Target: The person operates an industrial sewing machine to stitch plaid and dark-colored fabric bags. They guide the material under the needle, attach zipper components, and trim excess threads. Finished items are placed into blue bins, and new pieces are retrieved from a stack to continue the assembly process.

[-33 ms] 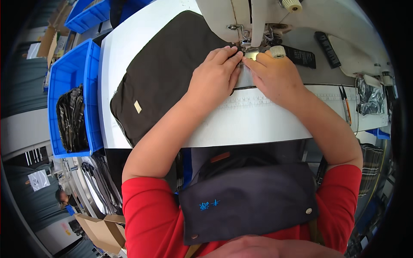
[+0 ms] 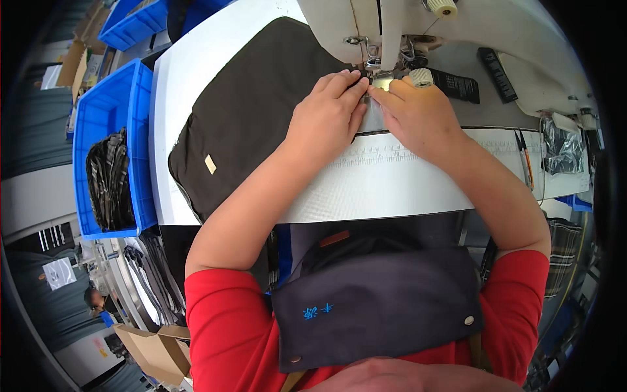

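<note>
Nothing has shifted since the earlier frame; both hands and the fabric lie just as they did.

A person in red sleeves and a dark apron sits at a white sewing machine point(image 2: 392, 26), seen from above. The left hand point(image 2: 326, 117) lies flat, fingers stretched out, pressing down on a dark brown fabric piece point(image 2: 255, 111); it grasps nothing. The right hand point(image 2: 415, 114) rests just beside it, fingers extended toward the presser foot point(image 2: 373, 65), with a pale cover on 1 fingertip point(image 2: 421, 77); whether it pinches the fabric edge cannot be told, because the fingertips hide the seam.

The fabric lies on the white table point(image 2: 392, 189), its long axis running from the lower left up to the needle at the upper right; 1 small tan label point(image 2: 209, 164) sits near its lower left end. Both hands cover the end under the machine.

A printed ruler strip point(image 2: 385, 155) runs across the table below the hands. 2 flat black pieces point(image 2: 460, 85) lie to the right of the machine head; pens point(image 2: 524, 163) lie farther right. To the left stands 1 blue bin point(image 2: 104, 124) holding dark folded cloth point(image 2: 108, 176); a cardboard box point(image 2: 157, 353) sits at the lower left. The needle itself is too small to make out.
</note>
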The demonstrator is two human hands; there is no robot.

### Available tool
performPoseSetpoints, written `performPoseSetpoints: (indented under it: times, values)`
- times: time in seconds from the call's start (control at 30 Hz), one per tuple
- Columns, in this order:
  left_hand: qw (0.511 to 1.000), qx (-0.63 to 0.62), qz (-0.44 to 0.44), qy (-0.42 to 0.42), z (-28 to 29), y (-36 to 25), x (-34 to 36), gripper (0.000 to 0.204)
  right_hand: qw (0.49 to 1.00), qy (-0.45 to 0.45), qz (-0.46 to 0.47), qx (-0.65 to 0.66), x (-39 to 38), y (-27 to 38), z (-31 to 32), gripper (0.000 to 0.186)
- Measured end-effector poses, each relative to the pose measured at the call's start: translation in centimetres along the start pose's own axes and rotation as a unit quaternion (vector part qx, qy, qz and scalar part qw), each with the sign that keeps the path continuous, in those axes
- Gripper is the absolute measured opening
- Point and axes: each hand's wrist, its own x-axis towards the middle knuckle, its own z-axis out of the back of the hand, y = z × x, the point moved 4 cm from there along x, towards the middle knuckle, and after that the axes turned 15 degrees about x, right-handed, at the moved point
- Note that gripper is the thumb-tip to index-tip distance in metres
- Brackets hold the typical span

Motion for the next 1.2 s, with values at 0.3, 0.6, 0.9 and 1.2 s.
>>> performPoseSetpoints:
  times: [0.3,0.6,0.9,1.2]
  values:
    - [0.998,-0.034,0.039,-0.02,-0.8,-0.3,-0.6,0.04,1.0,0.016,-0.01,-0.009,-0.2,-0.1,0.4,0.034]
    - [0.992,-0.074,0.097,0.036,0.5,-0.9,-1.3,0.038,0.999,0.04,0.018,0.03,-0.3,0.3,0.6,0.031]
    - [0.995,-0.041,0.065,0.056,1.4,-0.2,0.3,0.03,0.995,0.091,0.035,0.015,-0.4,1.0,0.0,0.034]
    - [0.998,-0.047,-0.003,0.037,1.8,0.2,0.8,0.023,0.993,0.111,0.024,0.016,-0.3,1.1,0.1,0.032]
